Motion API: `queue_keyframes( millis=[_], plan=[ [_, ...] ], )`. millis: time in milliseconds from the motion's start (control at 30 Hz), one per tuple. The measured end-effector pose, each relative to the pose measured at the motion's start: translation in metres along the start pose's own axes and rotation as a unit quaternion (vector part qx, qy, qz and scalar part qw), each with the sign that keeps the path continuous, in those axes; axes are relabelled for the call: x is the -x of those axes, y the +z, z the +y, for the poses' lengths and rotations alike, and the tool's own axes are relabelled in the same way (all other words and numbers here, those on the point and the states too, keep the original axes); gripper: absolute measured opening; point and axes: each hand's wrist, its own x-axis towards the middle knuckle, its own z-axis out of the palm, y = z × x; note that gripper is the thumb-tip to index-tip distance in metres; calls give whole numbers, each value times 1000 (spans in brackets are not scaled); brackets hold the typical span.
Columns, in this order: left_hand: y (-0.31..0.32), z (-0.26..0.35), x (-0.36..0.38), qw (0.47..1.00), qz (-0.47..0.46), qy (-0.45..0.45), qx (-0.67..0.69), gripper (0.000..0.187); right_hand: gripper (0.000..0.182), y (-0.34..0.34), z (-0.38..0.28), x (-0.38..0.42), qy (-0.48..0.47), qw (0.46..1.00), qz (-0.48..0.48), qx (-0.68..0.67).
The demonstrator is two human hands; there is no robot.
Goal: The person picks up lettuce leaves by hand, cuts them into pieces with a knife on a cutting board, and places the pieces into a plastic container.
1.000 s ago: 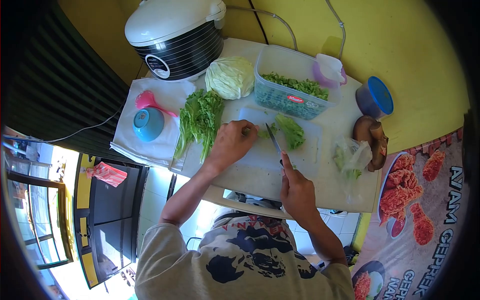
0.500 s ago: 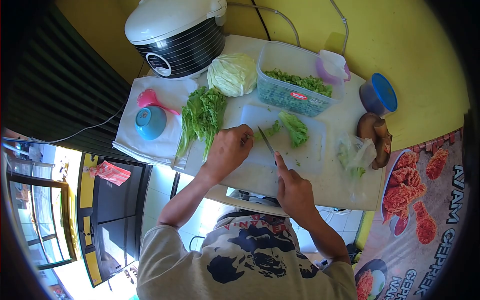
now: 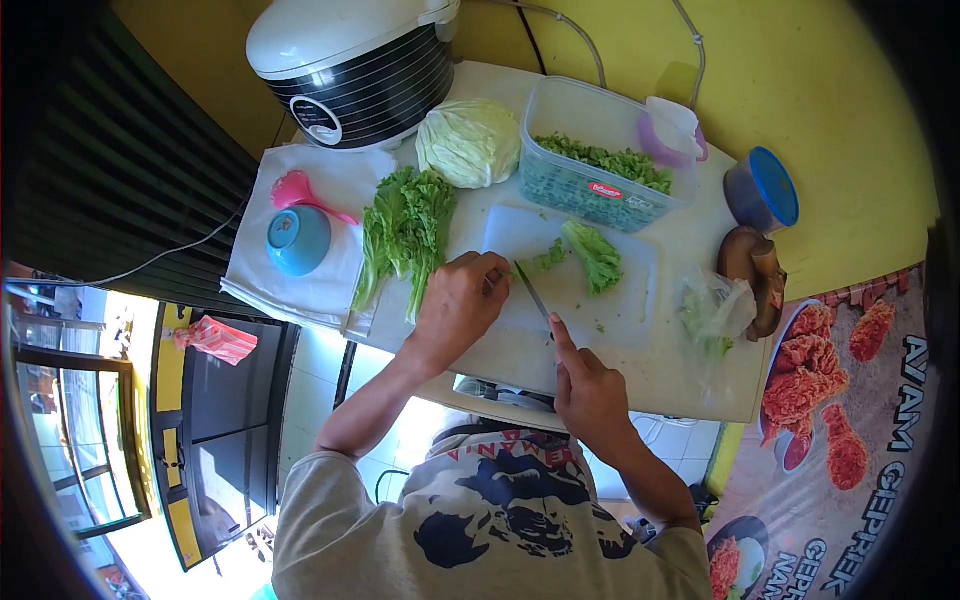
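Observation:
A pale cutting board (image 3: 630, 318) lies on the table, with a lettuce leaf (image 3: 594, 257) and a smaller green piece (image 3: 545, 260) on it. My right hand (image 3: 590, 385) grips a knife (image 3: 533, 290), index finger along its back, blade pointing up and left over the board. At the board's left edge, my left hand (image 3: 463, 300) has its fingers curled in a pinch beside the small piece; they appear to hold its stem end, close to the knife tip. A lettuce bunch (image 3: 408, 230) lies left of the board, partly beside my left hand.
Behind the board stand a cabbage (image 3: 468, 145) and a clear tub of cut greens (image 3: 600, 190). A rice cooker (image 3: 365, 85) is at the back left, near a blue bowl (image 3: 298, 241) and pink ladle (image 3: 296, 190). A plastic bag (image 3: 715, 310) and blue-lidded container (image 3: 762, 190) are right.
The view has shifted slightly. Both hands, the knife and the leaves keep nearly the same places on and around the board.

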Motion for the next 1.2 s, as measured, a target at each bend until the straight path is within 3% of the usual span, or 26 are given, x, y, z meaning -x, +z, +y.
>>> queue_keyframes(
  millis=[300,400,800,900,1000,1200],
  plan=[
    [1,-3,3,1000,3,11,0,14,69,-6,-8,-3,26,995,-67,62],
    [-1,-3,2,1000,-10,-4,-13,16,76,3,-4,-12,1,997,-47,63],
    [-6,-2,8,1000,-3,1,-14,14,76,2,3,-15,17,997,-29,75],
    [-4,-2,5,1000,4,4,-5,15,73,1,1,-14,1,1000,4,6],
    [-2,-1,5,1000,3,-16,11,17,68,-9,-11,-8,13,998,-54,-17],
    [-6,-2,6,999,-8,-41,3,14,68,-2,-9,-3,14,997,-70,21]
  ],
)
